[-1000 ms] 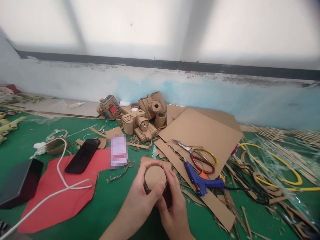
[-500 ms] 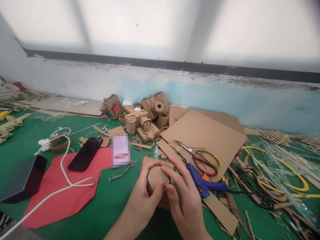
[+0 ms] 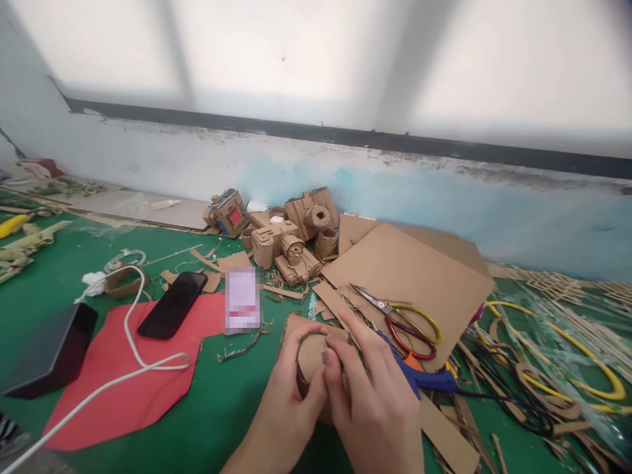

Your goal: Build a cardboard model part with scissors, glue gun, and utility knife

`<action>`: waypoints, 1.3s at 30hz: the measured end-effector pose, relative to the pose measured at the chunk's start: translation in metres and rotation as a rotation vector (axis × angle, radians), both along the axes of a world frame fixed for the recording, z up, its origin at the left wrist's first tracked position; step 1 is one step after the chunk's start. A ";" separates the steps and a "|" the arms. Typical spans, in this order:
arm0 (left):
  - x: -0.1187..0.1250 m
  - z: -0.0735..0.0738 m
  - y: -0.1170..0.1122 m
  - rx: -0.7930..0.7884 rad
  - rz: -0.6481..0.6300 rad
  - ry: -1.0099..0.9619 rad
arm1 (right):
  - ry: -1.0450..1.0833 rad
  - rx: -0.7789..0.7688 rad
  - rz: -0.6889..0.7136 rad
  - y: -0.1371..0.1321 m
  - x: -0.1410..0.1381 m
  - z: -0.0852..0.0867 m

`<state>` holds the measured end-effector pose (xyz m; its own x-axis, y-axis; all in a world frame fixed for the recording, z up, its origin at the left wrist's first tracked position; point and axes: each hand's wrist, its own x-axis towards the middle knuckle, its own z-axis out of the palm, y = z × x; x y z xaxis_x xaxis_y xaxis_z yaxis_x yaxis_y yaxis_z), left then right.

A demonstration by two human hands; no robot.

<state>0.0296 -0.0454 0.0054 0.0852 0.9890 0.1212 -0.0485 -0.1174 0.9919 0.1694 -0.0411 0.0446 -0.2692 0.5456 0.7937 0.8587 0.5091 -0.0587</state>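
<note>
My left hand (image 3: 291, 388) is wrapped around the left side of a round cardboard piece (image 3: 312, 359), its index finger along the far rim and its thumb at the near edge. My right hand (image 3: 370, 388) closes on the right edge of the same piece, thumb and fingertips pinched together at the rim. Under the round piece lies a squarish cardboard base (image 3: 296, 322), mostly hidden by my hands. Close to the right hand's outer side, a blue glue gun (image 3: 432, 380) lies partly covered. Beyond it rest scissors (image 3: 412, 322) with red and yellow handles.
Cardboard camera models (image 3: 276, 240) stand by the wall. A large cardboard sheet (image 3: 395, 263) lies at right, with scraps and a yellow hoop (image 3: 612, 382) beyond. At left are a black phone (image 3: 172, 304), red paper (image 3: 128, 395), a dark box (image 3: 52, 355) and a white cable (image 3: 128, 322).
My right hand has shifted inward over the rim, its thumb and fingers now pinched together and covering more of the glue gun. The view has shifted slightly; the left hand keeps its hold.
</note>
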 end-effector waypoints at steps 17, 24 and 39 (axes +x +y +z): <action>-0.001 0.004 -0.001 0.000 -0.017 0.035 | 0.260 -0.216 -0.059 0.007 -0.012 0.003; -0.002 0.009 -0.002 0.026 -0.030 0.017 | 0.352 -0.226 0.104 0.010 0.004 0.005; -0.008 0.007 0.002 -0.057 -0.005 -0.028 | 0.846 -0.683 0.298 0.004 0.004 -0.031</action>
<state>0.0212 -0.0437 0.0126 0.0878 0.9938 0.0675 -0.0764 -0.0609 0.9952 0.1729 -0.0368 0.0137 0.0217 0.9394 0.3422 0.2606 0.3251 -0.9090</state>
